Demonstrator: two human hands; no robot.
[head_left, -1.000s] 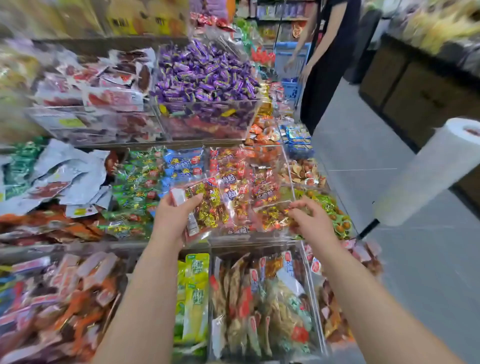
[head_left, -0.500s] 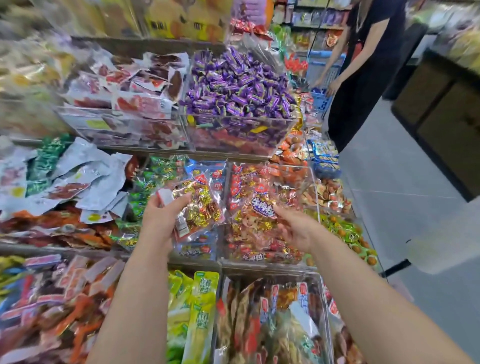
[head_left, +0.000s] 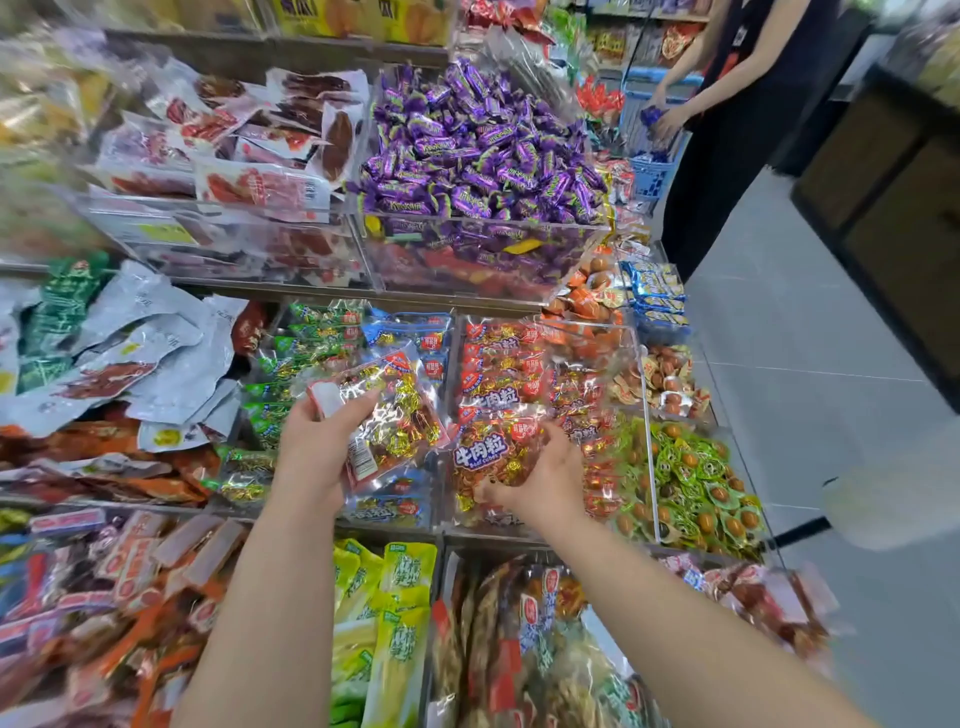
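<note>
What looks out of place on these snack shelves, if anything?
Only small things. In the purple candy bin, a yellow piece shows through the clear front wall among purple wrappers. The silver pouches at left lie in a loose jumble.

A tiered shop shelf of clear acrylic bins (head_left: 645, 415), packed with wrapped snacks. On the top tier, a bin heaped with purple-wrapped candies (head_left: 478, 150) sits just right of vacuum-packed meat snacks (head_left: 249, 150). On the middle tier, from left to right, are silver and green pouches (head_left: 130, 343), green bags of foil-wrapped sweets (head_left: 311, 332), red beef-cube bags (head_left: 498, 364) and green egg packets (head_left: 696, 483). The lowest tier holds orange and pink snack sticks (head_left: 104, 582), yellow-green pouches (head_left: 400, 587) and brown dried snacks (head_left: 519, 649).
</note>
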